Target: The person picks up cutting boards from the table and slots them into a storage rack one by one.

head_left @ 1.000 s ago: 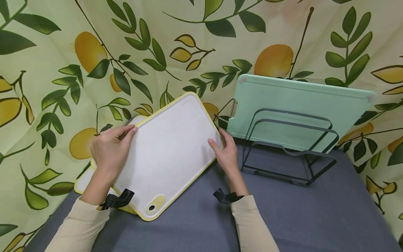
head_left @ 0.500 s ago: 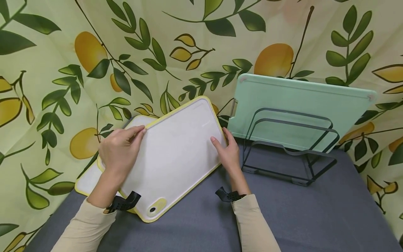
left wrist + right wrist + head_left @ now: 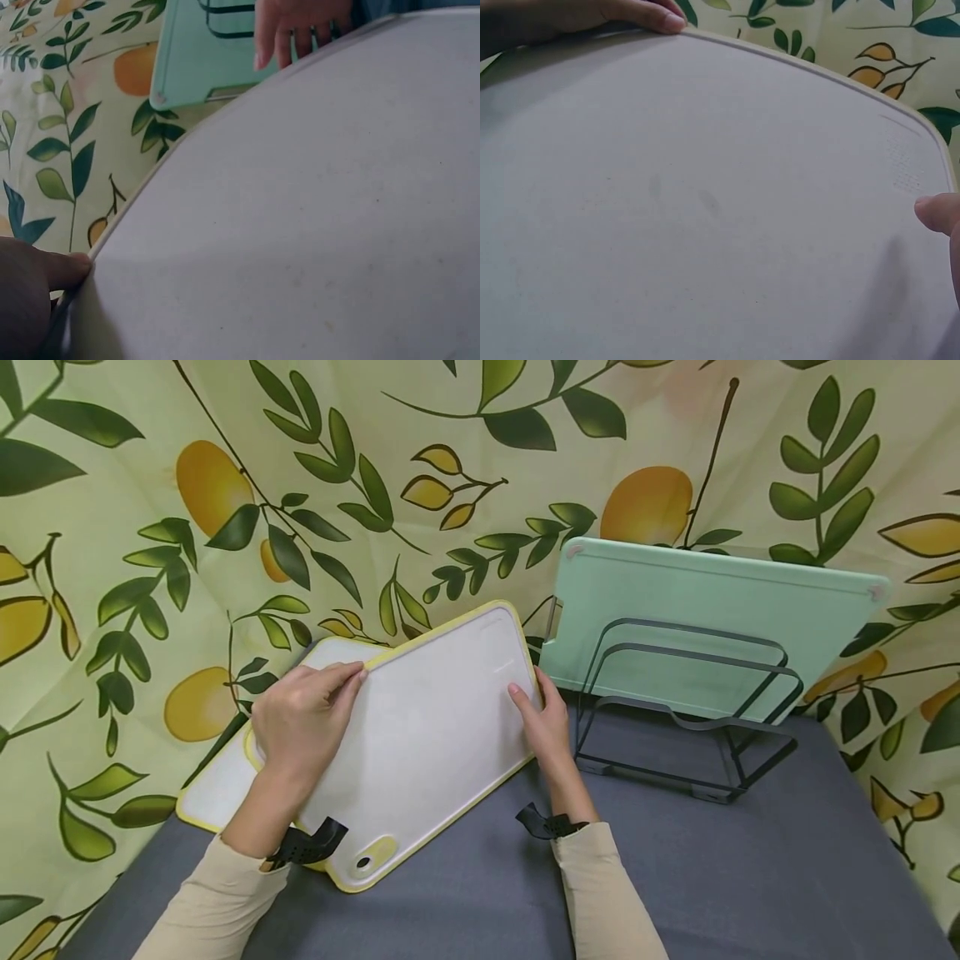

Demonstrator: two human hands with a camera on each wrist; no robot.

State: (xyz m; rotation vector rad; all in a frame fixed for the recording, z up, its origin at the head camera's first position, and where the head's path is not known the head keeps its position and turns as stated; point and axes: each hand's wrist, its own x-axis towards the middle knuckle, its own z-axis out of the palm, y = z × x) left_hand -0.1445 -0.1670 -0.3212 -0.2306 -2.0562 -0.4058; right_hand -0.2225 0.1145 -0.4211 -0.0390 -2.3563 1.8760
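A white cutting board [image 3: 427, 752] with a yellow rim is held tilted up between both hands in the head view. My left hand [image 3: 303, 722] pinches its upper long edge between thumb and fingers. On the right short side, my right hand [image 3: 546, 718] grips the edge, thumb on the white face and fingers behind. An oval yellow inset with a dark hole shows at the board's lower corner. Behind it, on the left, lies a second white board [image 3: 217, 785] with a yellow rim, partly covered by the held one. The left wrist view shows the left fingertips [image 3: 75, 268] at the edge.
To the right, a dark metal rack [image 3: 660, 777] stands on the grey-blue tabletop [image 3: 750, 877]. A mint green cutting board [image 3: 712, 602] leans upright in its rear part. A curtain [image 3: 480, 468] printed with leaves and fruit hangs close behind the table.
The held cutting board's upper end has moved right and slightly down, its tilt lowering. My left hand has travelled right with it; my right hand has shifted slightly right. Rack and green board stay put.
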